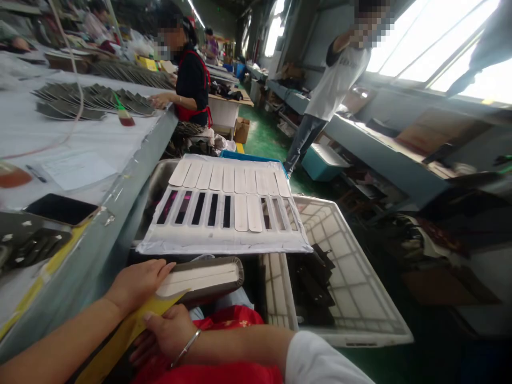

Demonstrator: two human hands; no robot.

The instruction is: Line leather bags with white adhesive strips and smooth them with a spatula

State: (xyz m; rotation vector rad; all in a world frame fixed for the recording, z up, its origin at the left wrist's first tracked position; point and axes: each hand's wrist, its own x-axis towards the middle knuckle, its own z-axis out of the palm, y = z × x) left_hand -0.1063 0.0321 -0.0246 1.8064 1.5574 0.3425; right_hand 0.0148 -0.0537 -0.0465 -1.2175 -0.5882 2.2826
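Note:
In front of me is a long dark grey-brown piece [237, 282] with a rounded end and a cream strip [206, 276] along its upper face. My left hand [138, 282] grips its near part, fingertips at the edge of the cream strip. A yellow strip [116, 341] runs from this piece down toward the lower left. Lower down, my right hand [172, 330], with a bracelet at the wrist, pinches the yellow strip's edge between thumb and fingers. Some of its fingers are in shadow. Just beyond lies a white slotted board [192, 242] carrying rows of cream strips [228, 178].
A white crate [360, 277] with dark pieces [314, 285] stands at right. On the left table [132, 141] are a phone [60, 208], paper [76, 169], a green-handled brush [123, 113] and fanned dark pieces [96, 97]. One co-worker [192, 80] stands beyond; another person [336, 80] stands right.

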